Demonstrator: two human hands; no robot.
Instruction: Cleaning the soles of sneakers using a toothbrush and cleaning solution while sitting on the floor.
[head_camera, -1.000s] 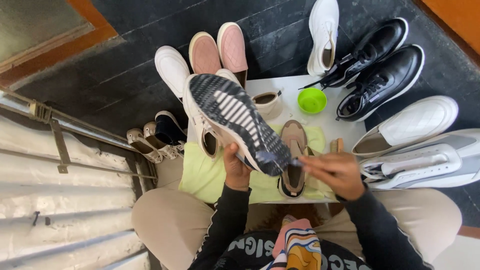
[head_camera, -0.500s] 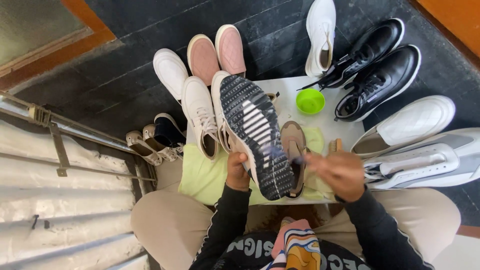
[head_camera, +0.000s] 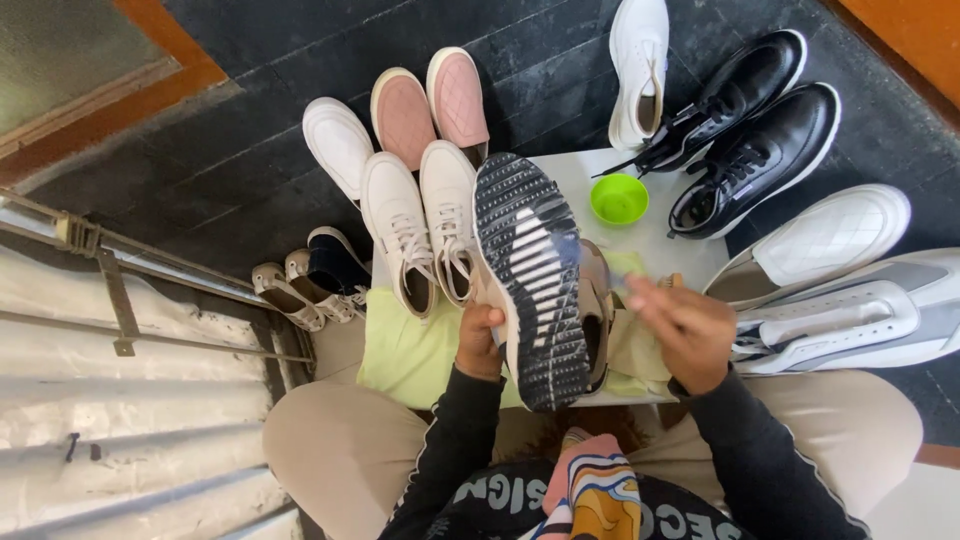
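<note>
My left hand (head_camera: 478, 345) grips a beige sneaker (head_camera: 530, 270) by its side and holds it sole up, the black-and-white tread facing me, toe pointing away. My right hand (head_camera: 685, 330) is closed around a thin, motion-blurred brush (head_camera: 598, 268) whose far end lies against the right edge of the sole. Under the raised sneaker its tan mate (head_camera: 602, 310) lies on a yellow-green cloth (head_camera: 410, 345) spread over a small white table (head_camera: 665, 245). A small green bowl (head_camera: 618, 198) stands on the table just beyond my hands.
Shoes ring the table: white lace-ups (head_camera: 420, 225), pink slip-ons (head_camera: 430, 110), a white shoe (head_camera: 640, 60), black sneakers (head_camera: 750, 140), a white quilted slip-on (head_camera: 830, 235) and a grey-white sneaker (head_camera: 860, 320). Small sandals (head_camera: 300, 290) and a metal shutter (head_camera: 120, 350) are at left.
The held sneaker has swung from pointing up-left to nearly straight away from me. My right hand has moved up and in toward the sole's right edge.
</note>
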